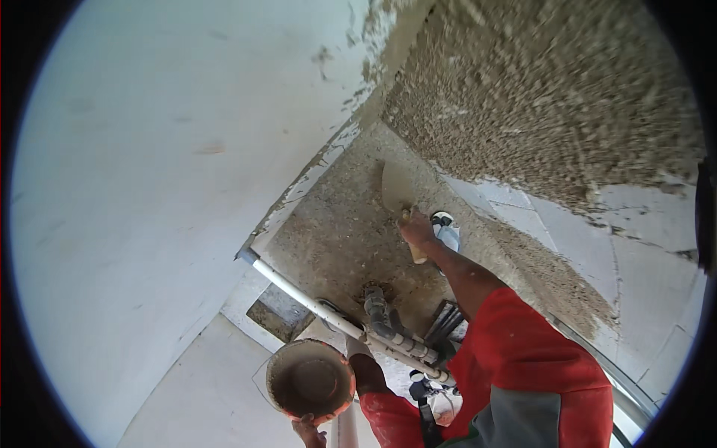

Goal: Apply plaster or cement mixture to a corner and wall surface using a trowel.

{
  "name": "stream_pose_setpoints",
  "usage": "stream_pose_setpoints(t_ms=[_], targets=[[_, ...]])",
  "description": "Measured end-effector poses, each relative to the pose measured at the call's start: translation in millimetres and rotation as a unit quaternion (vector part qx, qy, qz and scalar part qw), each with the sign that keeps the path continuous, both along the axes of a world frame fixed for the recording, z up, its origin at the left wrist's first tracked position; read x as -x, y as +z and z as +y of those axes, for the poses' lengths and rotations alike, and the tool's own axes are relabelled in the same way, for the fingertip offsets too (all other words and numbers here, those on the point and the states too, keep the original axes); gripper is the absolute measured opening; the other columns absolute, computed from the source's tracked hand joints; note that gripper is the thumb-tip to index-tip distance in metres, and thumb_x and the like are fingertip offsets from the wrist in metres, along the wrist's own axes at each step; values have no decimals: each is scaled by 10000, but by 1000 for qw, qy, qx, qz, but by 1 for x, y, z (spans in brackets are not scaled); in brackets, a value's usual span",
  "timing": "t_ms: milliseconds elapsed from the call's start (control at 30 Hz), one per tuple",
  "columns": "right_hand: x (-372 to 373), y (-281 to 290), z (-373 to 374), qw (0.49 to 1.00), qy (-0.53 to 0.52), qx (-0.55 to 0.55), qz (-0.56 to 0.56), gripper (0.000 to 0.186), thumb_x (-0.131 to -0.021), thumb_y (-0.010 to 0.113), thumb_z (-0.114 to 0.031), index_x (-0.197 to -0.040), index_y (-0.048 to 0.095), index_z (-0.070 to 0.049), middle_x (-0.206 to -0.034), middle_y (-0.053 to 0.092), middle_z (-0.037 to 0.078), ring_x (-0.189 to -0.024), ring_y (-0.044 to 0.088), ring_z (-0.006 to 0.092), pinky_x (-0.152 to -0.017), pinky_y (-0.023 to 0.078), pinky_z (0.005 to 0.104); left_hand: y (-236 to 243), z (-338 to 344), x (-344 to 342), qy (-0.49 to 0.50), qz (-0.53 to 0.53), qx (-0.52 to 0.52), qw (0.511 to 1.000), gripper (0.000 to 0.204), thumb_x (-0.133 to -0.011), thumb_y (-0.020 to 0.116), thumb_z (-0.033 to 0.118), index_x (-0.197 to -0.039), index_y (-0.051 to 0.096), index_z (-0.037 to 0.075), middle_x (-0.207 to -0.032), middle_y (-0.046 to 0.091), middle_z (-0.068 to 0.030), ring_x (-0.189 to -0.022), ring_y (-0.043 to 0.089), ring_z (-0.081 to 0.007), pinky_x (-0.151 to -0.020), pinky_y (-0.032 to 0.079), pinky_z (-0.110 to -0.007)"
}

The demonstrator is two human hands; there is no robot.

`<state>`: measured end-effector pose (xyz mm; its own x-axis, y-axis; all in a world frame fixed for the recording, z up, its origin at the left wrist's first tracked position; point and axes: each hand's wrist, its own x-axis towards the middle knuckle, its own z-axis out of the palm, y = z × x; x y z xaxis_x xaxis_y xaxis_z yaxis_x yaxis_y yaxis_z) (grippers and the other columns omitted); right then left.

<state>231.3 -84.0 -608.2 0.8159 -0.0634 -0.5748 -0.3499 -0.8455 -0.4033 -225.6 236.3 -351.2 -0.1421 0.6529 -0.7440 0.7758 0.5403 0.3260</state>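
Pan: 1 round mortar pan, seen from above, held low at lower centre; rim coated w/ grey-brown mortar. Inside a thin smear of mortar is seen, mostly scraped, bottom visible.
Left hand: gripped on near rim of pan, fingers curled over edge; hand partly cut by frame edge.
Right hand: closed around wooden handle of trowel, arm stretched out toward the wall corner.
Trowel: 1, flat blade coated w/ mortar, laid against the rough plaster patch just beyond the right hand.
Plaster: rough wet plaster is spread over upper right wall; a second rough patch is seen in the corner below, around the trowel.
Walls: smooth pale wall at left; pale blocks w/ joints exposed at right.
Pipes: 1 long white pipe is run diagonally past the pan; 1 grey pipe fitting is joined near it, approx centre.
Shoes: 2 seen, 1 just beside right hand, 1 low nr centre.
Sleeves: red sleeves are worn on both arms.
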Motion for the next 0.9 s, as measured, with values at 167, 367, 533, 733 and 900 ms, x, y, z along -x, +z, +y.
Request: stream_pose_setpoints(t_ms=[167,367,533,733,900], targets=[[1,-102,43,999,-32,1,-8,590,-872,481,-433,-1216,438,44,-1078,579,264,-985,565,429,-857,455,476,5,-2,-24,-110,93,61,988,383,-778,508,155,-1146,448,68,-1022,527,-105,-946,551,-266,-688,474,-409],[-49,-166,99,982,-151,-69,-91,573,-902,450,-339,-1295,360,69,-1186,498,298,-1013,561,417,-884,440,495,-20,2,3,-138,162,83,974,411,-869,493,191,-1264,421,99,-1126,532,-73,-979,566,-267,-668,519,-445],[-97,-160,123,985,-131,-70,-90,600,-892,466,-301,-1324,290,76,-1215,484,306,-1041,550,421,-891,445,466,-24,7,-10,-217,154,104,958,412,-747,544,105,-1155,515,60,-1076,573,-102,-986,567,-235,-689,514,-407],[-100,-122,106,956,-260,-125,-63,660,-875,496,-313,-1371,251,46,-1120,559,300,-987,561,475,-896,454,489,-2,27,-10,-336,87,156,925,396,-597,586,9,-988,645,24,-1009,624,-149,-990,567,-205,-747,507,-364],[-87,-90,70,979,-172,-74,-78,729,-858,521,-383,-1382,221,26,-1131,538,312,-1014,553,455,-875,457,478,-5,50,26,-576,143,131,794,469,-651,637,64,-1118,618,96,-1093,614,-172,-1099,519,-228,-843,404,-387]])
